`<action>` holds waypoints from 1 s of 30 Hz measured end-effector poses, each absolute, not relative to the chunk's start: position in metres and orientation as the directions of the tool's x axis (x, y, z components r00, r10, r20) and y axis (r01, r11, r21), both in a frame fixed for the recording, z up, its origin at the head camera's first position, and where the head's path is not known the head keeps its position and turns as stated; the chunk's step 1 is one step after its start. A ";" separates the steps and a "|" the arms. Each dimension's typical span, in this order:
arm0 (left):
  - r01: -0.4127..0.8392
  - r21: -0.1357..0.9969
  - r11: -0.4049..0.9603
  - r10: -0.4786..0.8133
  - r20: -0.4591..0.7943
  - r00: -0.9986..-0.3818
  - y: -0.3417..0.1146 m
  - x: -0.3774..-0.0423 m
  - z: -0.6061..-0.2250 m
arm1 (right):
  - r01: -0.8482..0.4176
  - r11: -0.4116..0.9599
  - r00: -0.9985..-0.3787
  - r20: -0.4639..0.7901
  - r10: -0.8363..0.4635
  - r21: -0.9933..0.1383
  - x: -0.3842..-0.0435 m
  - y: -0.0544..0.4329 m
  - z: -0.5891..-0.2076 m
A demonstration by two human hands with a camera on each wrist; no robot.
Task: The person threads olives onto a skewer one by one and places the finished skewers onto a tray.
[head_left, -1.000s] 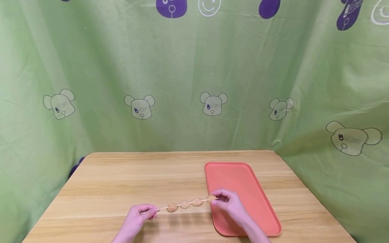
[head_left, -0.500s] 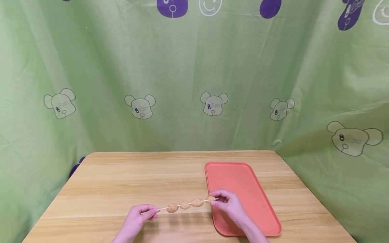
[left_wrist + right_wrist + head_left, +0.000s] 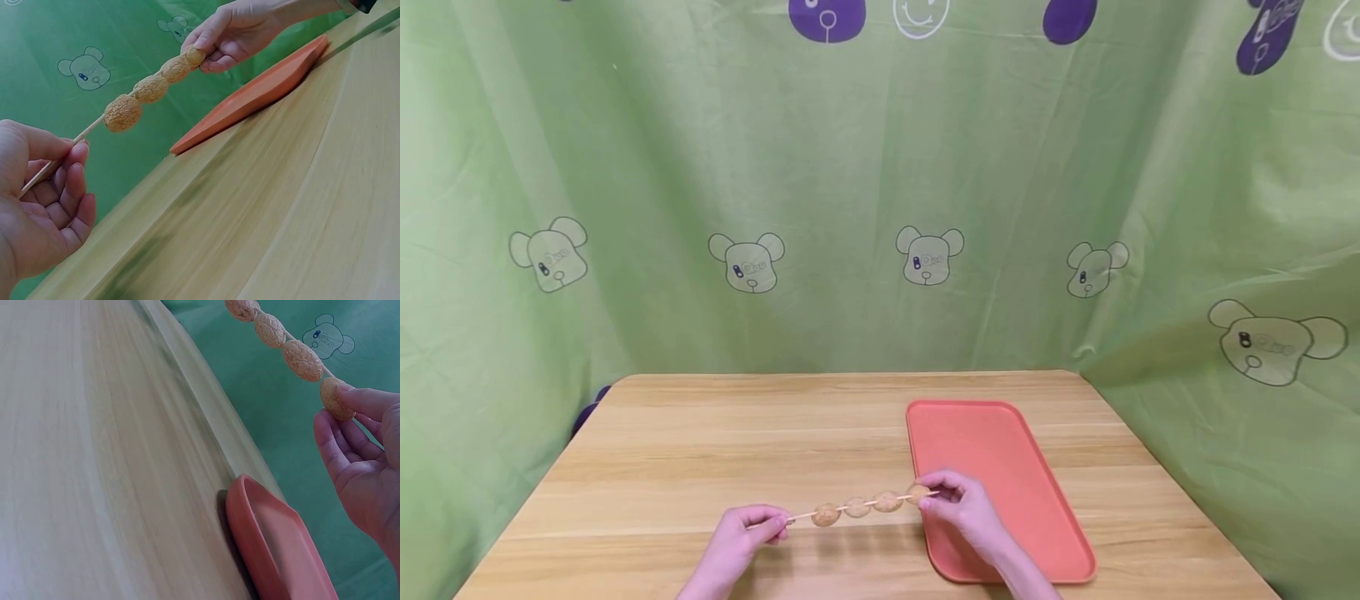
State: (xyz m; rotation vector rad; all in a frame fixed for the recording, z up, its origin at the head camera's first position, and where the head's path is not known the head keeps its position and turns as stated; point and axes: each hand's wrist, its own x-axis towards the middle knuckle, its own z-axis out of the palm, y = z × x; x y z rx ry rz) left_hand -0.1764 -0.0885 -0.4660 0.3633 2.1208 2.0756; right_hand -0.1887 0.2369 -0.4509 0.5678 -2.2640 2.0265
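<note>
A thin wooden skewer carries several wrinkled, light-brown food balls, held up above the wooden table. Between thumb and forefinger, my left hand pinches the skewer's bare end at the left; its other fingers curl loosely below, as the left wrist view shows. At the opposite end my right hand grips the last ball with thumb and fingers. The skewer's tip pokes out past that ball beside the right fingers. A gap of bare stick separates this ball from its neighbour.
A red-orange rectangular tray with a low rim lies on the right of the wooden table, partly under my right hand and forearm. A green curtain with printed bear heads hangs behind the table and along both sides.
My right hand has moved slightly left, bringing the end ball a little closer to its neighbour along the skewer. The left hand keeps its hold and barely moves.
</note>
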 end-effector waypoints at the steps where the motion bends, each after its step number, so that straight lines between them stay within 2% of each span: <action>1: 0.067 0.998 0.013 0.277 0.061 -0.959 -0.089 -0.177 -0.466 | -0.295 0.075 -0.934 0.271 -0.234 -0.953 -0.189 0.237 -0.451; 15: 0.117 0.990 0.075 0.340 0.085 -0.937 -0.091 -0.176 -0.474 | -0.296 0.097 -0.929 0.262 -0.261 -0.950 -0.185 0.239 -0.454; 24: 0.081 0.992 0.093 0.360 0.042 -0.932 -0.088 -0.176 -0.475 | -0.293 0.038 -0.924 0.273 -0.266 -0.955 -0.187 0.244 -0.459; 30: 0.065 0.992 0.107 0.399 0.017 -0.917 -0.087 -0.177 -0.474 | -0.283 0.051 -0.932 0.262 -0.251 -0.958 -0.188 0.246 -0.456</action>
